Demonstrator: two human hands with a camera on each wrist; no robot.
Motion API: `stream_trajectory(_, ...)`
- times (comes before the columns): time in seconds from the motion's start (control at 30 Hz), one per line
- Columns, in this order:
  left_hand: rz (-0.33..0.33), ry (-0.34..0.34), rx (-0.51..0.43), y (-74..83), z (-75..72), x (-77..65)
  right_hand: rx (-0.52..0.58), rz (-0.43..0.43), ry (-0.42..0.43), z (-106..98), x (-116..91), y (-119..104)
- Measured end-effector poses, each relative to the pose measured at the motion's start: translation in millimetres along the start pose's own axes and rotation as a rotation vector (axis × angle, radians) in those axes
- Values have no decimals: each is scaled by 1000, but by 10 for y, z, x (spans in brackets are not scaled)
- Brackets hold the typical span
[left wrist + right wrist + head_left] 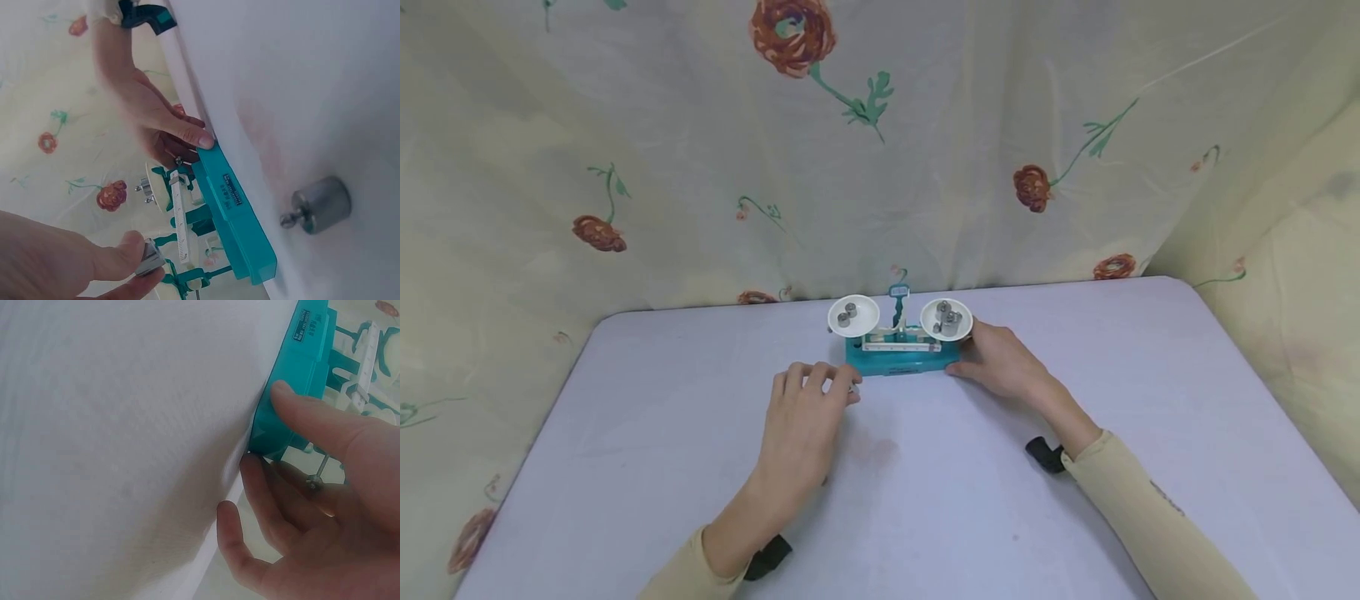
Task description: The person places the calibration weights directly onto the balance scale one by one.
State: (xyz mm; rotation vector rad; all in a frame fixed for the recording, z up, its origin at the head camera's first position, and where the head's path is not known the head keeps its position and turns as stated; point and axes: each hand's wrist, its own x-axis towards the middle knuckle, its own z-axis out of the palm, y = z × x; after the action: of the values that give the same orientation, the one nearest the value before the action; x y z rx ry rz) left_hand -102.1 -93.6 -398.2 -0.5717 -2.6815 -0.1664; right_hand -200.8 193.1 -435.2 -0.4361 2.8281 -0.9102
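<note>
A teal balance scale stands near the table's far edge. Its left pan carries two small metal weights, and its right pan holds several. My left hand pinches a metal weight between thumb and fingertip, in front of the scale's left end. With the thumb on the front of the base and fingers around its end, my right hand grips the scale's right end. Another knobbed weight sits on the table in the left wrist view; in the head view my left hand mostly hides it.
A pale cloth covers the table. Behind it hangs a flowered curtain, which also runs along the sides. Black straps are worn at both wrists.
</note>
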Motion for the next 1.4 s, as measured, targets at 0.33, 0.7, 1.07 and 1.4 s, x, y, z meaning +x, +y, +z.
stream_trajectory(0.33,3,82,-28,-56,-26,126,1,0,-3,-2,2,-9)
stream_trajectory(0.7,-16,90,-63,-89,-8,301,2,-1,-2,-4,-6,5)
stream_trajectory(1.07,-78,81,-92,-185,77,443,-2,1,-1,2,-2,4)
stream_trajectory(1.4,-97,85,-118,-161,66,533,-5,-6,4,-6,1,10)
